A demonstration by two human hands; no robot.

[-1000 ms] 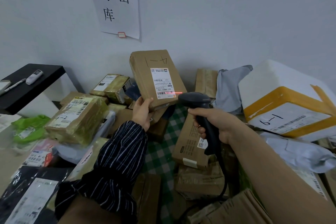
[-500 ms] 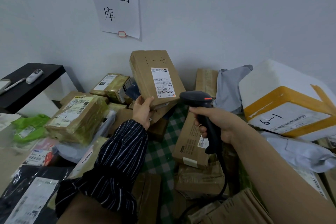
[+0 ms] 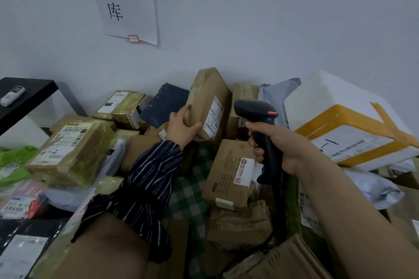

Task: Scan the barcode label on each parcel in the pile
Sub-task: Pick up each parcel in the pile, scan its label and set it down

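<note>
- Now gripping tilted brown parcel (image 3: 209, 97) at back of pile (image 3: 226, 176), left hand (image 3: 182, 128) fingers curled round its edge.
- Clutching scanner (image 3: 257, 110) by its handle in right hand (image 3: 285, 145), just beside the label (image 3: 213, 118).

The wall sheet (image 3: 129, 0) reads 码, 出, 库. The taped parcel (image 3: 72, 152) on the left bears a handwritten "4-2".

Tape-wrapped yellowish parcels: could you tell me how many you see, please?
2: the hand-marked parcel at front left, and the smaller parcel behind it by the wall. More may be buried in the pile.
</note>
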